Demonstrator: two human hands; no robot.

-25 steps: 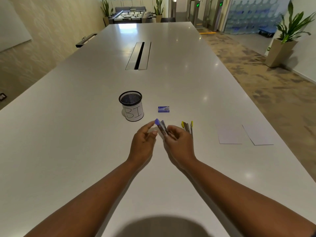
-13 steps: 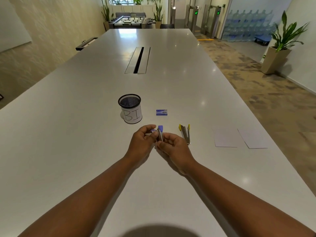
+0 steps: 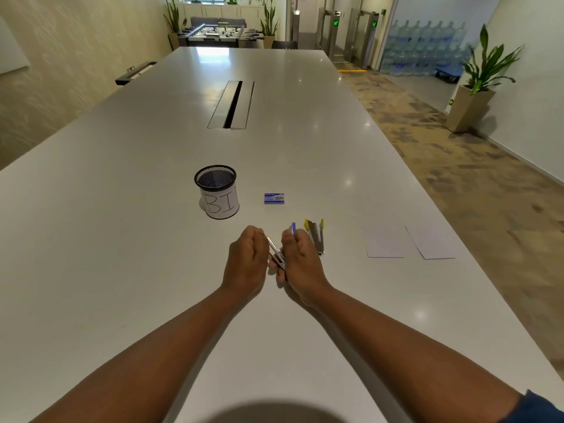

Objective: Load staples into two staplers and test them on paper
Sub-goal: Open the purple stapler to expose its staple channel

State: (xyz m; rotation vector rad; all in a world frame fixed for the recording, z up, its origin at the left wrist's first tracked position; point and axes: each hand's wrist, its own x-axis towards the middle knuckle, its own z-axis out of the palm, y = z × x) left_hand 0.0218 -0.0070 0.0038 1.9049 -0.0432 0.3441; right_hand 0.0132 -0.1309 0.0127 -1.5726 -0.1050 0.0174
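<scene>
Pale and glossy, the long counter (image 3: pixel 152 239) runs away down the room. Near its close end, both hands meet over a purple stapler (image 3: pixel 279 254) that is swung open. The left hand (image 3: pixel 245 261) pinches the silver metal arm, its fingers curled round it. The right hand (image 3: pixel 300 264) grips the other half, whose purple tip sticks up above the fingers. The metal arm slants from the left fingertips down toward the hinge between the two hands. Whether any staples sit inside is too small to tell.

At about one o'clock from the hands, just beside the right hand, a yellow stapler (image 3: pixel 316 236) lies on the counter, also opened, its two yellow-tipped arms pointing away. At twelve o'clock, a little farther out, a small blue staple box (image 3: pixel 274 198) lies flat. At eleven o'clock stands a black mesh cup (image 3: pixel 217 192) wrapped in white paper marked "BI". Off at three o'clock, well apart from the hands, two white sheets (image 3: pixel 386 242) lie side by side, the right one turned slightly askew.

Farther up the counter's middle is a cable slot (image 3: pixel 232 104). A potted plant (image 3: pixel 476 83) stands on the floor at the right wall, and stacked water bottles (image 3: pixel 424 47) show behind glass.
</scene>
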